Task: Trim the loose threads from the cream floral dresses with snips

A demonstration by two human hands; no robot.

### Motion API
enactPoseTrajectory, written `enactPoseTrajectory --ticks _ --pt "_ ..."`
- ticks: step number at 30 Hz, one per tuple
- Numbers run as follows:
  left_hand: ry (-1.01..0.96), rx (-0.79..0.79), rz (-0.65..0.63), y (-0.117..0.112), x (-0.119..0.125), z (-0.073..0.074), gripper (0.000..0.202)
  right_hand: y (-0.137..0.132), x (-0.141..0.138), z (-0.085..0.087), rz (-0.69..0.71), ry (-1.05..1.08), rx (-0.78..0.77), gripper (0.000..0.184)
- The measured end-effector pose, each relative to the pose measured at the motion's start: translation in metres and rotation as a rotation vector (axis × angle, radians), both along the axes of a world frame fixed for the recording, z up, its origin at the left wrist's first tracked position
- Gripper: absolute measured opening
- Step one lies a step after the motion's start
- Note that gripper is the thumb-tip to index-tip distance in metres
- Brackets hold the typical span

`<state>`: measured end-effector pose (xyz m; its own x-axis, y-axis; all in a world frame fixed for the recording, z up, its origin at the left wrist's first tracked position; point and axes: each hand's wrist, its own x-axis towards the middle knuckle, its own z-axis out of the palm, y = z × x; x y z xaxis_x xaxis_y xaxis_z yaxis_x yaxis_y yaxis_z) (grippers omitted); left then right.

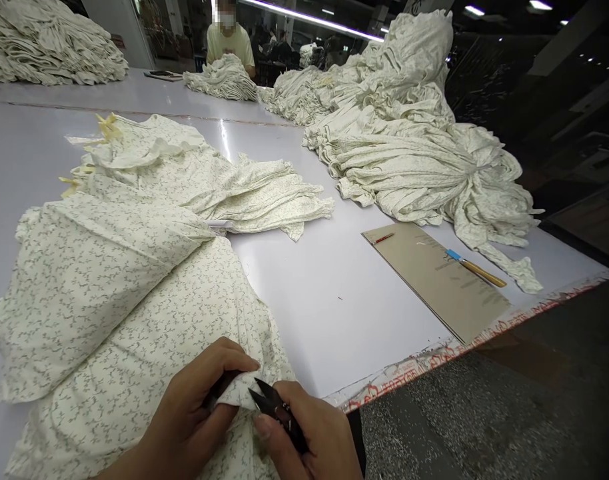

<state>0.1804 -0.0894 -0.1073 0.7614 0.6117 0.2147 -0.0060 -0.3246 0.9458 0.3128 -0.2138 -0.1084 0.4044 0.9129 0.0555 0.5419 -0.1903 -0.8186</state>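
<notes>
A white garment [184, 333] with a small sprig print is spread over the near left of the table. My left hand [199, 393] pinches a fold of it between thumb and fingers. Dark thread snips [282, 410] are gripped in my right hand [319, 427]. Their two blade tips stand apart right beside the pinched fold; whether they touch the cloth I cannot tell. Beyond lies more of the same printed cloth [159, 167], bunched, with yellow tabs [109, 127] at its left edge.
A large heap of printed cloth [409, 147] fills the right back. Grey-brown cardboard [429, 280] near the table's right edge bears a red pen-like stick [383, 238] and a wooden-handled tool [477, 269] with a blue end. Across the table [304, 300], a person [229, 43] is behind a smaller pile [223, 79].
</notes>
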Motion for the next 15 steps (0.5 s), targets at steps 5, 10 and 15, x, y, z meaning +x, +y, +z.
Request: enactPoseTrajectory --ticks 5,10,15 --pt "0.01 -0.017 0.016 -0.002 -0.001 -0.005 0.04 0.003 -0.002 -0.001 -0.022 -0.015 0.054 0.025" --pt "0.057 -0.091 0.078 0.001 -0.001 0.002 0.028 0.015 0.004 -0.001 -0.02 0.134 0.03 0.022" --pt "0.253 -0.268 0.004 0.02 0.001 0.035 0.032 0.032 0.014 0.005 -0.137 0.442 0.081 0.021"
